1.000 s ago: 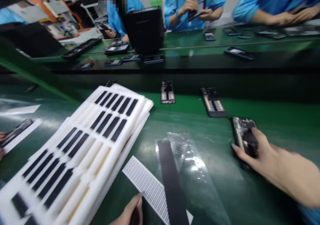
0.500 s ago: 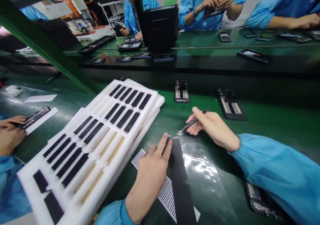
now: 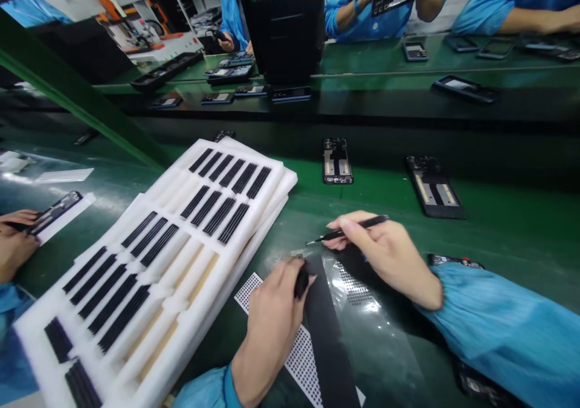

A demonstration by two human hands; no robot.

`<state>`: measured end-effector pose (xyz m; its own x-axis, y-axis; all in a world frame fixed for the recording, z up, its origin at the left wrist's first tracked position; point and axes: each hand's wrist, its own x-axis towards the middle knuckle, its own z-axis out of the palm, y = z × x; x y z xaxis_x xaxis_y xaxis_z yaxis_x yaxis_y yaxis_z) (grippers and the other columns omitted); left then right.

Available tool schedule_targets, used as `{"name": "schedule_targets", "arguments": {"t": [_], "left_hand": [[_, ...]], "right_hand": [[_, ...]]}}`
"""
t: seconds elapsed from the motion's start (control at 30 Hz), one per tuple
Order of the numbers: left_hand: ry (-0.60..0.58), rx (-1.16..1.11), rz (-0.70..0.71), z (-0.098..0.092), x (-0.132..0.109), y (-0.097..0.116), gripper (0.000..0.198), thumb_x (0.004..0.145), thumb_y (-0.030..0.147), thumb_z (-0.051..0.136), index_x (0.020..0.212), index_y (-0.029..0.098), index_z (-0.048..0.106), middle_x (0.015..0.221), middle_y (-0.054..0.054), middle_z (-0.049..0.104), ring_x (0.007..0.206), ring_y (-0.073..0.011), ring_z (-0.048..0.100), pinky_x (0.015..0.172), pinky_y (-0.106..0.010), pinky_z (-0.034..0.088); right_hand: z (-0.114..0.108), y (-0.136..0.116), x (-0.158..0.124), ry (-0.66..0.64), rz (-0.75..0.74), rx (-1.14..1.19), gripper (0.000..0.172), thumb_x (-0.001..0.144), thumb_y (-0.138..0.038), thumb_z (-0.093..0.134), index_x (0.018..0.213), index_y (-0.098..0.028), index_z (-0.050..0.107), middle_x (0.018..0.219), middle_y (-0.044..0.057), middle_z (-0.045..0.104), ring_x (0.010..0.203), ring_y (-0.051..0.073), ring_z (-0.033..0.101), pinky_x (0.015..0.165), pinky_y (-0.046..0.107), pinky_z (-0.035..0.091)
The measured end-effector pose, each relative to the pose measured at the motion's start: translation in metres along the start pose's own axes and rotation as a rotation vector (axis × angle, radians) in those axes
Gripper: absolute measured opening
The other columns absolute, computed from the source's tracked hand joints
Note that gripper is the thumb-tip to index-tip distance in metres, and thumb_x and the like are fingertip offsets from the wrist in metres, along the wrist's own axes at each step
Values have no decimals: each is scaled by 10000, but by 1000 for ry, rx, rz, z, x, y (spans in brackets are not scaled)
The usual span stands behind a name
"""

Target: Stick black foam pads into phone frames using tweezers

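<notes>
The white foam tray looks matt and soft, the green worktop smooth and glossy, the clear plastic film shiny, the blue cloth sleeve faintly sheened.

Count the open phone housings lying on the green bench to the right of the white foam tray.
3. The first housing and the second housing lie apart toward the far edge. The third housing sits mostly under the right sleeve, which could hide more.

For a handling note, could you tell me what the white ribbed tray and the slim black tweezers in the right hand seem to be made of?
The white ribbed tray looks like matte foam, with thick, soft-edged walls. The slim black tweezers in the right hand look like coated metal, given their fine tip, though possibly stiff plastic.
</notes>
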<state>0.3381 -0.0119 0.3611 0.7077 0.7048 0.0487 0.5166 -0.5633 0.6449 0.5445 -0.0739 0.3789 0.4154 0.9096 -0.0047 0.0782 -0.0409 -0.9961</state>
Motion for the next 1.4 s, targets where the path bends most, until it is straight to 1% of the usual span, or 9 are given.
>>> {"name": "schedule_targets", "arguments": {"t": [0.03,0.07,0.13,0.2,0.3,0.53,0.83,1.13,1.4], "left_hand": [[43,-262,-94,-1,-1,3,266,960,262,574,1220,216,609,1123,-86,739,820,-191,705,647,-283,578],[63,-532,-182,-2,-1,7,266,989,372,538,1199,218,592,1006,-68,741,640,-137,655,520,-227,514],[35,-1008,-298,-4,-2,16,372,1018,507,431,1159,198,582,833,-38,703,431,-67,478,379,-173,346],[-15,-1315,-335,-6,-1,24,451,1025,540,378,1109,161,607,749,-34,663,425,-59,444,385,-164,323],[-61,-1498,-335,-8,-1,31,409,1030,476,420,1090,136,641,742,-45,651,489,-78,504,434,-171,377],[-96,-1543,-319,-6,-2,31,362,1038,424,419,1096,149,647,782,-56,668,528,-93,539,438,-171,396],[-96,-1539,-338,-3,-5,32,353,1050,387,397,1124,153,651,779,-55,672,538,-94,547,430,-162,399],[-89,-1554,-355,-1,-5,33,347,1032,416,445,1107,147,653,775,-61,674,495,-85,529,425,-167,388],[-84,-1574,-384,0,-3,32,363,1035,421,430,1122,134,635,779,-59,669,536,-97,549,418,-164,412]], "right_hand": [[-1,-9,-5,23,-20,13,359,951,-507,610,893,-187,762,899,75,784,775,200,774,701,271,648],[-1,-18,-11,37,-29,25,328,955,-486,617,895,-203,769,911,66,784,763,192,773,698,262,651],[0,-29,-23,33,-17,58,269,959,-448,627,919,-230,779,947,53,782,757,184,774,708,260,661],[4,-31,-33,6,8,98,232,958,-424,636,951,-245,784,1013,50,776,812,195,779,749,279,671],[11,-25,-41,-29,24,147,226,957,-411,638,996,-245,787,1093,58,761,912,217,773,810,315,670],[13,-21,-39,-25,72,242,224,945,-424,657,1004,-252,790,1125,56,754,874,209,783,804,318,669],[11,-21,-39,-22,77,162,260,948,-452,641,993,-237,779,1112,64,753,856,210,784,781,298,671],[12,-23,-39,-2,87,166,263,938,-460,651,962,-234,783,1072,69,766,814,220,788,749,314,681],[13,-23,-40,8,85,158,265,938,-464,652,944,-238,791,1067,60,770,837,216,788,750,301,679]]}}
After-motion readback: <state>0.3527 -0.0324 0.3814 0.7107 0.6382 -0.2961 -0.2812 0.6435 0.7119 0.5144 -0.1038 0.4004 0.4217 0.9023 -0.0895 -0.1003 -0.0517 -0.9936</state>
